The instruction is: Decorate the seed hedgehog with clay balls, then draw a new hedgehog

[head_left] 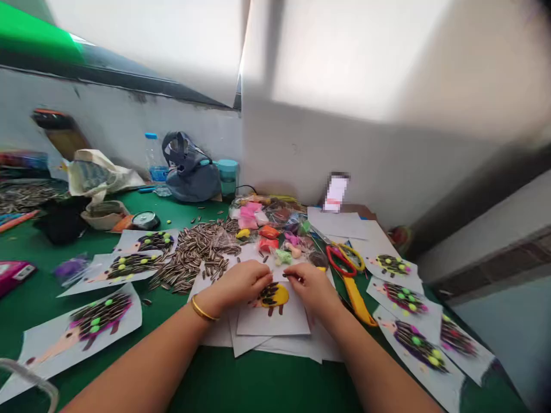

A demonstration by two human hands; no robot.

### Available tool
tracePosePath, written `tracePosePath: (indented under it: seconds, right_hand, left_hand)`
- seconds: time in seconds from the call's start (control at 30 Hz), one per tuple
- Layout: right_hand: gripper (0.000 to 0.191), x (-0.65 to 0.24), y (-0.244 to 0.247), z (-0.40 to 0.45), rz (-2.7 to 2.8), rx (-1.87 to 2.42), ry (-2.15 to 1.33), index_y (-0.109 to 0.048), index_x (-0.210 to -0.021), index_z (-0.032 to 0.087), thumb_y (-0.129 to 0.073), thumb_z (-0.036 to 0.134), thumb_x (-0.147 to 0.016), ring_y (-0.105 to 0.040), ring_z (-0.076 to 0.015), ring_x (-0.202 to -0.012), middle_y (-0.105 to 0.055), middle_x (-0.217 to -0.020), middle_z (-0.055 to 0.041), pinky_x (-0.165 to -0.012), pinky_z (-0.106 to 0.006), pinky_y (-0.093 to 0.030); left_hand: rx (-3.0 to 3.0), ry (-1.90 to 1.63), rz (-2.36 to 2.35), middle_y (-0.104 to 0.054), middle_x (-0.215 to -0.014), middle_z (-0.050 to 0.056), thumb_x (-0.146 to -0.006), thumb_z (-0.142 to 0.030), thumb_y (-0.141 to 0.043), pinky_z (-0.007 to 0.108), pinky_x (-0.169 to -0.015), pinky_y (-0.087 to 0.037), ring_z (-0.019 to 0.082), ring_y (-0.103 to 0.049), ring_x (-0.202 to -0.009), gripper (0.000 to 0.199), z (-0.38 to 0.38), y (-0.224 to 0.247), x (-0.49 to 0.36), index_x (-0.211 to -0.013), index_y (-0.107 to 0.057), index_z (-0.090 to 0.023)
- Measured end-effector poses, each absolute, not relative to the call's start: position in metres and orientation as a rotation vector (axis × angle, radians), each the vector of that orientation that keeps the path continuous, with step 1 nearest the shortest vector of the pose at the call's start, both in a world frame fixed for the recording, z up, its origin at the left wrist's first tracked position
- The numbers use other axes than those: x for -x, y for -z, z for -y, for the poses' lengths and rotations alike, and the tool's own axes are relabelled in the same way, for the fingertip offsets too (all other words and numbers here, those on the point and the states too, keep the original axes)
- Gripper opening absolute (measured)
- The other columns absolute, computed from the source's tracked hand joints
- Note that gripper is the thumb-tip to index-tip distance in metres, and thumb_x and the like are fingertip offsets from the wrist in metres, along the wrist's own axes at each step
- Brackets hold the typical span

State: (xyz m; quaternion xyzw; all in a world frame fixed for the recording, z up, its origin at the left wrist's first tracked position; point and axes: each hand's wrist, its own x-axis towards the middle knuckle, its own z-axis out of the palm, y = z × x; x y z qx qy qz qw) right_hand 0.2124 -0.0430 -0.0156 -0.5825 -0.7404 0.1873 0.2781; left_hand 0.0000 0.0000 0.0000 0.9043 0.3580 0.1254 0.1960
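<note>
A white paper card [273, 326] lies before me with a hedgehog figure [280, 295] of yellow clay, its legs brown and dark sunflower seeds set into its left part. At the figure's left edge is my left hand [246, 282], fingers closed; what they hold, if anything, is hidden. My right hand [313, 291] is just above the figure's upper right, with thumb and forefinger pinched on a dark sunflower seed [286, 275]. More white sheets [252, 344] lie under the card. Behind my left hand spreads a heap of sunflower seeds [189, 252].
Bags of coloured clay [269, 229] lie behind my hands. To the right are red-handled scissors [340, 259], a yellow tool [359, 301] and several hedgehog cards [419, 344]. More cards [86, 338] lie left. A phone [336, 194], blue bag [191, 172] and water bottle [155, 163] stand along the wall.
</note>
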Motion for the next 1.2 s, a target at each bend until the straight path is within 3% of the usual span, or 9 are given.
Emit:
tracePosePath:
  seconds: [0.3, 0.73, 1.2]
  right_hand:
    - [0.021, -0.21, 0.009, 0.047, 1.911, 1.61, -0.51, -0.07, -0.095, 0.024, -0.054, 0.017, -0.083, -0.064, -0.0199, -0.09, -0.072, -0.096, -0.0024, -0.08, -0.032, -0.047]
    - [0.013, -0.214, 0.004, 0.049, 2.012, 1.495, -0.567, -0.073, -0.082, 0.025, -0.061, 0.02, -0.081, -0.059, -0.0171, -0.085, -0.066, -0.087, -0.0021, -0.075, -0.029, -0.044]
    - [0.018, -0.206, 0.006, 0.055, 2.119, 1.501, -0.618, -0.071, -0.074, 0.023, -0.061, 0.009, -0.073, -0.056, -0.0133, -0.077, -0.061, -0.079, 0.0005, -0.072, -0.025, -0.04]
  left_hand:
    - [-2.466, -0.325, -0.977, -0.068, -0.081, 0.004, -0.094, -0.043, -0.038, 0.026, -0.069, -0.039, 0.018, -0.06, -0.076, 0.036, -0.001, -0.002, 0.004, -0.084, -0.065, -0.02]
    - [-2.502, -0.271, -1.089, -0.065, -0.071, 0.001, -0.093, -0.042, -0.039, 0.025, -0.058, -0.03, 0.016, -0.055, -0.066, 0.037, 0.0, -0.006, 0.006, -0.073, -0.061, -0.02]
    - [-2.447, -0.266, -1.089, -0.065, -0.072, 0.0, -0.092, -0.039, -0.041, 0.025, -0.057, -0.03, 0.014, -0.055, -0.066, 0.033, 0.001, -0.01, 0.004, -0.073, -0.061, -0.02]
